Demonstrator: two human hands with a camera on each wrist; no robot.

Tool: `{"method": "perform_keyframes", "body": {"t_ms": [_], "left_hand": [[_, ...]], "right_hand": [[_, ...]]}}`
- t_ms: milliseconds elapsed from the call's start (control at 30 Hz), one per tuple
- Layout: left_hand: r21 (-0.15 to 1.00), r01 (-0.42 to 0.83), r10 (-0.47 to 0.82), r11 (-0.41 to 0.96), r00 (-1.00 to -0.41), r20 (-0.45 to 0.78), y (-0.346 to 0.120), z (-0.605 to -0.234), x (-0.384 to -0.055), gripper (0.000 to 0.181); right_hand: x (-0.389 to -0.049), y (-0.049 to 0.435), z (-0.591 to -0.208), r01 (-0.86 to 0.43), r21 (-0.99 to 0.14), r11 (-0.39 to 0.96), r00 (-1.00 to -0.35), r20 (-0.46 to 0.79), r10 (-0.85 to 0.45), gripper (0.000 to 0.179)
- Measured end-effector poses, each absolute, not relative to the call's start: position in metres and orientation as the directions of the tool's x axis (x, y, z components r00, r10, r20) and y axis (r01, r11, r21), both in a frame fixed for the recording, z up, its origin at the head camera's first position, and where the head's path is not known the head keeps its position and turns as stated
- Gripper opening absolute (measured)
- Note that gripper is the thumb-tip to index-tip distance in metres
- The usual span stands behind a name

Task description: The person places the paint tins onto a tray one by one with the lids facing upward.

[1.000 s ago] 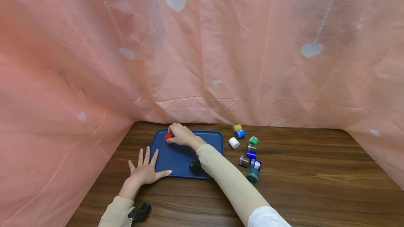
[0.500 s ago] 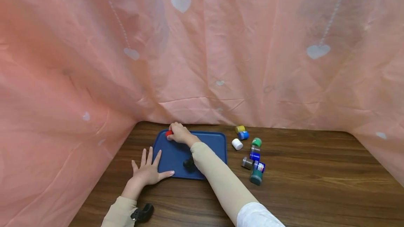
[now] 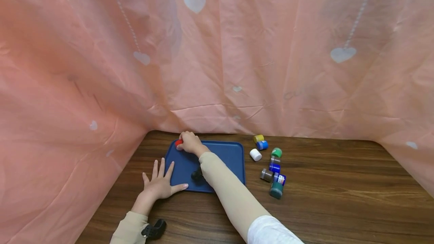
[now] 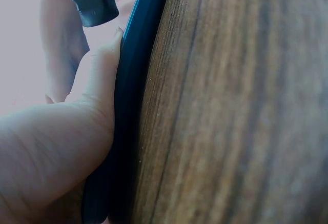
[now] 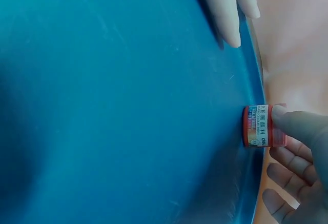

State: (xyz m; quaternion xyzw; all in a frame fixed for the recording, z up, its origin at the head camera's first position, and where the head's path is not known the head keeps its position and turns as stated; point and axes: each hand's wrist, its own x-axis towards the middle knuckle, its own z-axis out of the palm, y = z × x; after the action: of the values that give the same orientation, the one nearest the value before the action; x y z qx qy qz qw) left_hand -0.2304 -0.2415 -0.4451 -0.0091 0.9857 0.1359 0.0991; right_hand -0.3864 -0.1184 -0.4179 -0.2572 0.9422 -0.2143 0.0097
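Red jar pinched in right hand fingers at blue tray far-left corner; left hand splayed, near-left.

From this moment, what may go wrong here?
The red jar is close to the rim of the tray and might catch there if the right hand moves it. The left hand touches the tray, so a push might shift it. The white jar seems to lie on its side and might roll if bumped.
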Motion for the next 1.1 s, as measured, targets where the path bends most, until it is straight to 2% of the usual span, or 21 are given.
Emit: {"method": "perform_keyframes", "body": {"t_ms": [300,500,667,1100], "left_hand": [[0.274,-0.043,0.01,0.961,-0.982,-0.188,-0.24,-0.442,-0.23,0.113],[0.287,-0.053,0.005,0.956,-0.98,-0.197,-0.244,-0.446,-0.23,0.119],[0.291,-0.046,0.013,0.956,-0.98,-0.2,-0.247,-0.447,-0.23,0.121],[0.267,-0.052,0.009,0.962,-0.975,-0.222,-0.242,-0.442,-0.232,0.118]], "right_hand": [[-0.385,-0.115,-0.412,-0.497,-0.332,0.802,-0.863,0.096,-0.495,0.038],[-0.381,-0.111,-0.41,-0.512,-0.326,0.795,-0.857,0.124,-0.501,0.051],[-0.375,-0.1,-0.406,-0.524,-0.339,0.781,-0.85,0.142,-0.508,0.058],[-0.367,-0.054,-0.389,-0.55,-0.413,0.726,-0.831,0.179,-0.527,0.054]]}}
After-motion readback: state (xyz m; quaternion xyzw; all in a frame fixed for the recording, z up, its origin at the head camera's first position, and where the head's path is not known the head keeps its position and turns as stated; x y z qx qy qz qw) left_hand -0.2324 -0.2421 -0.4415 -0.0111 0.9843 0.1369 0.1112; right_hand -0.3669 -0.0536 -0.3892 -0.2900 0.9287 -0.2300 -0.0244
